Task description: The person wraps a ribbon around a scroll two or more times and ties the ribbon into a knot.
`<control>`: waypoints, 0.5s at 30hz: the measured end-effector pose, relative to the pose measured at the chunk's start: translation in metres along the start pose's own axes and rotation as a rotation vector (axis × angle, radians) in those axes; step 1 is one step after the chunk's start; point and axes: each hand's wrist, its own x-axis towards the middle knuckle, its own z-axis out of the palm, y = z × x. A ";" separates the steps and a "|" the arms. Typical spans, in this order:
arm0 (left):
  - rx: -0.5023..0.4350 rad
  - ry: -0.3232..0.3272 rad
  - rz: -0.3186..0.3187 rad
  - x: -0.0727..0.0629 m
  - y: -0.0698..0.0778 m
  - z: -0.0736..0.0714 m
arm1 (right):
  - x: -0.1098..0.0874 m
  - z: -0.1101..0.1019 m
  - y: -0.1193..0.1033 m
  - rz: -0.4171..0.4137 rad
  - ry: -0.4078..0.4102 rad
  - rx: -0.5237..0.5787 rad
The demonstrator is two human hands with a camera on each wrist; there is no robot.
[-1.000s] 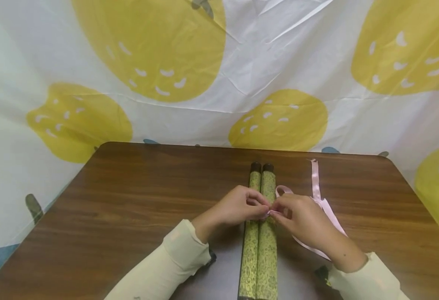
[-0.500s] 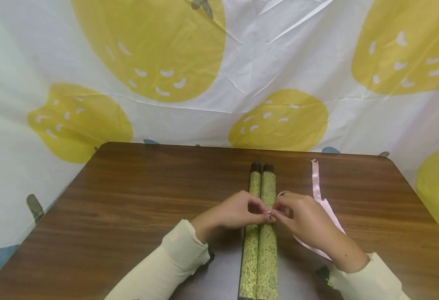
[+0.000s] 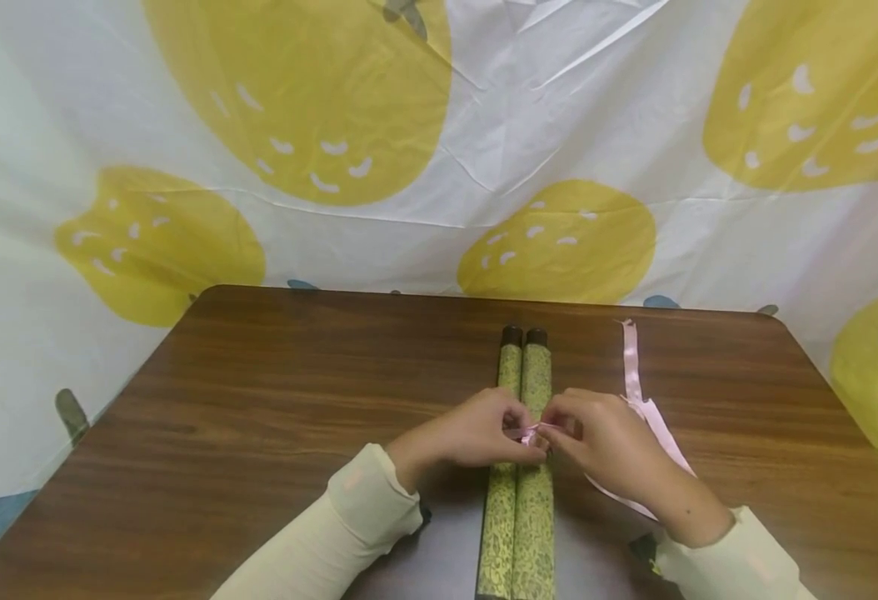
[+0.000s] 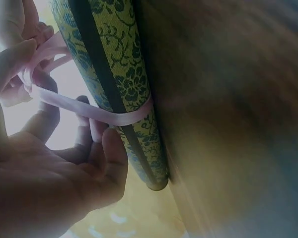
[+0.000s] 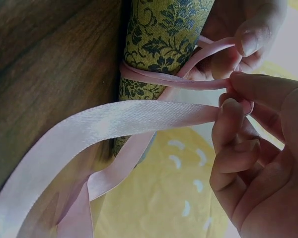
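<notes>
Two rolled scrolls (image 3: pixel 534 517) in green-gold floral brocade with dark end knobs lie side by side on the table. A pink satin ribbon (image 5: pixel 154 79) wraps around them, its strands rising to both hands above the rolls. My right hand (image 3: pixel 607 433) pinches ribbon between thumb and fingers, and a wide length trails from it. Curled around the strands, my left hand (image 3: pixel 476 429) holds ribbon by thumb and index finger; in the left wrist view a strand crosses its index finger (image 4: pixel 47 101). The crossing between the fingertips is partly hidden.
Loose ribbon (image 3: pixel 631 358) lies on the wooden table (image 3: pixel 296 375) right of the scrolls, partly behind the right hand. A white cloth with yellow lemons (image 3: pixel 559 242) hangs behind the table's far edge.
My left hand has shifted slightly toward me, its thumb and fingers spreading apart, with more ribbon showing between them. The ribbon loop beyond my right hand has dropped out of sight. The scrolls stay put.
</notes>
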 end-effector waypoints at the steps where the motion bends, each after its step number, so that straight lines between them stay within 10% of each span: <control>1: 0.021 0.010 0.001 0.001 0.000 0.000 | 0.000 0.000 0.000 -0.003 0.000 0.004; 15: 0.263 0.075 -0.181 -0.009 0.013 0.005 | 0.000 0.002 0.000 0.035 -0.025 0.011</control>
